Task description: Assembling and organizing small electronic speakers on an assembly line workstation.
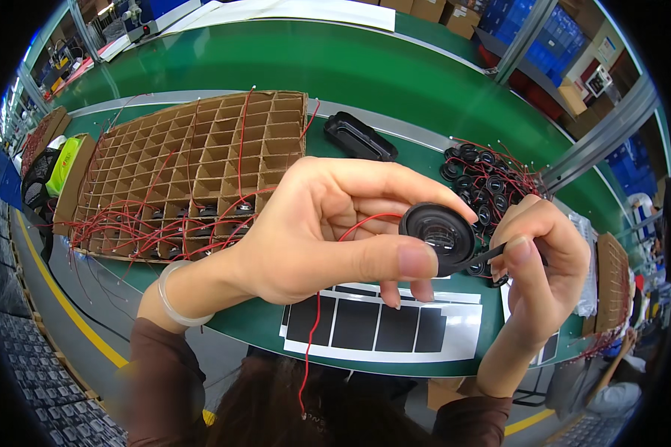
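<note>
Fingers of the left hand (313,231) pinch a small black round speaker (436,235) at frame centre, partly covering its rim and red wire (313,328); right hand (537,261) fingers close around a thin black tool (484,258), its tip touching the speaker and its handle hidden.

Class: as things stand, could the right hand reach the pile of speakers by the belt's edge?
Probably yes. The pile of speakers lies just beyond the right hand with nothing between them, but that hand holds a thin black tool, so its fingers are not free.
</note>
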Available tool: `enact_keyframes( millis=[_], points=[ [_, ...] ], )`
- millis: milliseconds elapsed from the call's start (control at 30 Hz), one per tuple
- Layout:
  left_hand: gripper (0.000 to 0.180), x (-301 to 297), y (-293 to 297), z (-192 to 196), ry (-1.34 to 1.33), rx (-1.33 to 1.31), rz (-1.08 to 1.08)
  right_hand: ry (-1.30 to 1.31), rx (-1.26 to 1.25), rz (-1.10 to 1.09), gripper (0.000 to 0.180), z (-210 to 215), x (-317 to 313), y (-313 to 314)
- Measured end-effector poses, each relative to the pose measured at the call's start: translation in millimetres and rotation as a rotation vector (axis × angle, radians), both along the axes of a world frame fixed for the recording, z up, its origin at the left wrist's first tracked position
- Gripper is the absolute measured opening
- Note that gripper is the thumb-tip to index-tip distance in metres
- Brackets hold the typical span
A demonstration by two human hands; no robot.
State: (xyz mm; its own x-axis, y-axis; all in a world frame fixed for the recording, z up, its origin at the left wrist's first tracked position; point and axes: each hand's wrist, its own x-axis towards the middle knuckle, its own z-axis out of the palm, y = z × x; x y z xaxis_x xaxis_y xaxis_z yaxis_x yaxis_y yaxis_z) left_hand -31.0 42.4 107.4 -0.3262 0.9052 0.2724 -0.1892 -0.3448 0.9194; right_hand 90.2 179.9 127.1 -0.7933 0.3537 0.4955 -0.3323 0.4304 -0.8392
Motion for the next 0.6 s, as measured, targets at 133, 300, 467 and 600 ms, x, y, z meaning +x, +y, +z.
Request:
enact_keyframes(
  millis=[133,300,467,600],
  points=[
    [0.056,-0.4,-0.1,-1.5,-0.004,0.027,-0.039,-0.001,0.026,0.011,0.004,-1.1,-0.6,0.8],
    [0.056,0.0,-1.4,0.8,0.005,0.049,-0.052,0.029,0.114,-0.012,0.006,-1.0,-0.7,-1.0],
    [0.048,-6.6,3.4,-4.9,0.091,0.106,-0.002,0.112,0.273,-0.014,0.011,-3.6,0.4,3.0],
    [0.041,-5.2,2.6,-3.7,0.072,0.137,-0.032,0.085,0.344,0.024,0.016,-1.5,1.9,3.1]
  ],
)
